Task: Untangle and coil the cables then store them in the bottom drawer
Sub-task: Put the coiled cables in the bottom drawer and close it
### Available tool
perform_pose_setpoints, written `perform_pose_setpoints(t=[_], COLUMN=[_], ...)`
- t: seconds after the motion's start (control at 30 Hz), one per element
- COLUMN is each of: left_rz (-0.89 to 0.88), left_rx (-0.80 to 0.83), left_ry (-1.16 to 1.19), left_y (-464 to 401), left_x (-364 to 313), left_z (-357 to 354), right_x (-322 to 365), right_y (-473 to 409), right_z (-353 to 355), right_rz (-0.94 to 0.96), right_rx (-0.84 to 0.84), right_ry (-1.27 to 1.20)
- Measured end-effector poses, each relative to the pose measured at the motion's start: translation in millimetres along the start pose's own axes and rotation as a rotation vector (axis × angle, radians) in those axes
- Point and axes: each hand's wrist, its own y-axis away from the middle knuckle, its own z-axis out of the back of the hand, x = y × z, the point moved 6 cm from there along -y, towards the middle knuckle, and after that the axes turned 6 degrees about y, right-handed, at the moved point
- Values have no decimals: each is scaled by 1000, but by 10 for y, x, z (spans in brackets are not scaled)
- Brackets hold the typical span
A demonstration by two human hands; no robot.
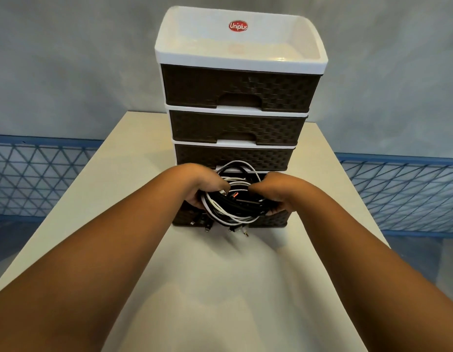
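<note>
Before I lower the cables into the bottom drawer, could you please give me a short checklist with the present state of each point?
1. Cable bundle coiled: ok.
2. Left hand grips the bundle: ok.
3. Right hand grips the bundle: ok.
4. Bottom drawer pulled out: ok, it appears open under the bundle.
5. Plug ends tucked in: not ok, several dangle over the drawer front.
6. Space inside the drawer: cannot tell, hidden by the hands.
</note>
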Motion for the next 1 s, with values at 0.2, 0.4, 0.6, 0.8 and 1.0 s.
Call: perform_pose_setpoints(t=[0.2,0.4,0.6,0.8,1.0], left_rz=[128,178,171,136,97], left_rx=[55,76,41,-7,-35], left_ry=[-7,-35,-57,-91,-86], left_y=[-195,-339,-476,-552,-582], left_x=[40,76,75,132,152], left_z=[30,45,83,126,163], right_x=[24,-15,-11,145,238], right_y=[-167,-284,-304,-310,-298], right_z=[-18,-77,-77,44,45], right_rz=[-76,-107,-114,-27,63], right_rx=[110,186,160,-37,-58], right_ry=[128,157,152,289,514])
